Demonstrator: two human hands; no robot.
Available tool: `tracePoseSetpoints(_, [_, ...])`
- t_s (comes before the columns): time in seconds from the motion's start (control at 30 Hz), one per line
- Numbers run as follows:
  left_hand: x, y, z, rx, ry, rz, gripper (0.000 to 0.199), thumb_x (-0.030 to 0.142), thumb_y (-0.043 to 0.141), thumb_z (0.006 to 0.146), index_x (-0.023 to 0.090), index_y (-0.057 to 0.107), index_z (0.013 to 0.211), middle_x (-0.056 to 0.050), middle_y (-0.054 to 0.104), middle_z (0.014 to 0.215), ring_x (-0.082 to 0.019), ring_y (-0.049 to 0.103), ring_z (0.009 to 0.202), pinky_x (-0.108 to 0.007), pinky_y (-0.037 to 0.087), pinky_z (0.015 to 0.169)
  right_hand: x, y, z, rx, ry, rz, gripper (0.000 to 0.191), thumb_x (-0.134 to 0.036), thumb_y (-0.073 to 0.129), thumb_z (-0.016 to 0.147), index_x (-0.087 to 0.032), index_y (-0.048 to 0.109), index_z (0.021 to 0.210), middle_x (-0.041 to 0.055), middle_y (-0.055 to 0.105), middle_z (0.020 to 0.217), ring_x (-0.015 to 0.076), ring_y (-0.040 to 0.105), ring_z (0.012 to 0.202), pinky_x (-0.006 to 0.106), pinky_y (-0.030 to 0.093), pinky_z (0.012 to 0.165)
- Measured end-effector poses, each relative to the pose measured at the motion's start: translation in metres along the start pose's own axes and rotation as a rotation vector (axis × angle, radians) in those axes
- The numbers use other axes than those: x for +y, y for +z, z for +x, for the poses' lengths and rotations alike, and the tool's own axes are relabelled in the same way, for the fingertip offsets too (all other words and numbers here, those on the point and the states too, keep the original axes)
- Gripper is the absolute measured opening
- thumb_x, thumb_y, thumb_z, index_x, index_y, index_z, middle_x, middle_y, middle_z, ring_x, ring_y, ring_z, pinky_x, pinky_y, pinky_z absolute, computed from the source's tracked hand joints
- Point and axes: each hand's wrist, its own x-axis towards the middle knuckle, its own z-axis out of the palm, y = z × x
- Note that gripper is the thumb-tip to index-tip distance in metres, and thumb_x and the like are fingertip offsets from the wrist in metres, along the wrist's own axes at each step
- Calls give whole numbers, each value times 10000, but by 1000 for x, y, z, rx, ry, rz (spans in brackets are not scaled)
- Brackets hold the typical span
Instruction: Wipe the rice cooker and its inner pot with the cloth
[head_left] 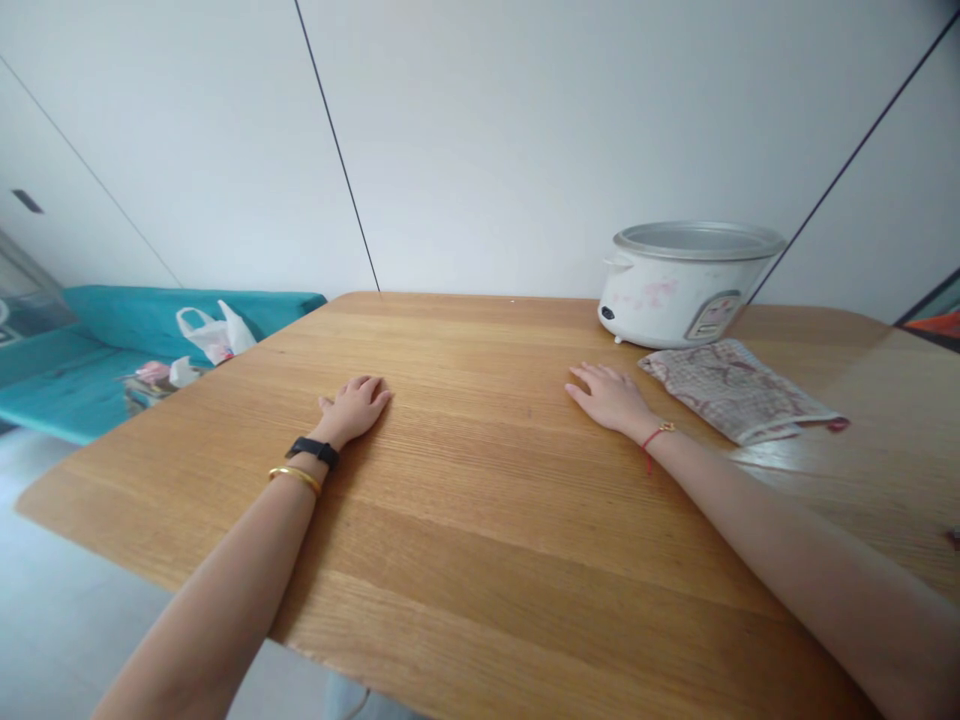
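My left hand [354, 408] rests palm down on the wooden table [480, 500], fingers loosely stretched and nothing in them. A black band and a gold bangle circle that wrist. To the right, my right hand [611, 398] lies flat on the same tabletop, fingers apart and holding nothing; a red string bracelet is round its wrist. Just beyond it stands a white rice cooker [660, 297] with a pink flower print, its top without a lid. Closest to my right hand is a patterned cloth [739, 392], spread in front of the cooker and not touched by the hand.
A pale panelled wall [480, 150] rises behind the table. Off the table's left side is a teal sofa [97, 320] bearing a white plastic bag [217, 335] and a few small items. An orange thing [937, 325] shows at the far right edge.
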Motion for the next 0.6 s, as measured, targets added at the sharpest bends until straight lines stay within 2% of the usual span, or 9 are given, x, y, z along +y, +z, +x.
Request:
tracePoseSetpoints(0.23, [0,-1,0,-14,-2,-1,624,578,275,1026,289,499,1531,-119,403,1672,-426,375,1508,-861,240,1110,-2,-2,-1,-2,-4,-13,542,-478,382,1104,-207,550,1542,66,391,1636,336,352,1499,583,251,1251])
tracePoseSetpoints(0.47, [0,-1,0,-10,2,6,608,579,270,1029,316,512,1520,-107,409,1670,-418,372,1515,-844,247,1123,-2,-2,-1,17,0,3,580,-463,407,1095,-181,467,1598,101,409,1622,331,366,1495,571,264,1251])
tracePoseSetpoints(0.6, [-1,0,1,-6,10,12,615,581,274,1027,303,515,1521,-114,420,1662,-429,384,1505,-856,266,1103,-2,-2,-2,22,2,11,573,-462,410,1095,-185,476,1591,107,409,1622,343,361,1497,588,263,1247])
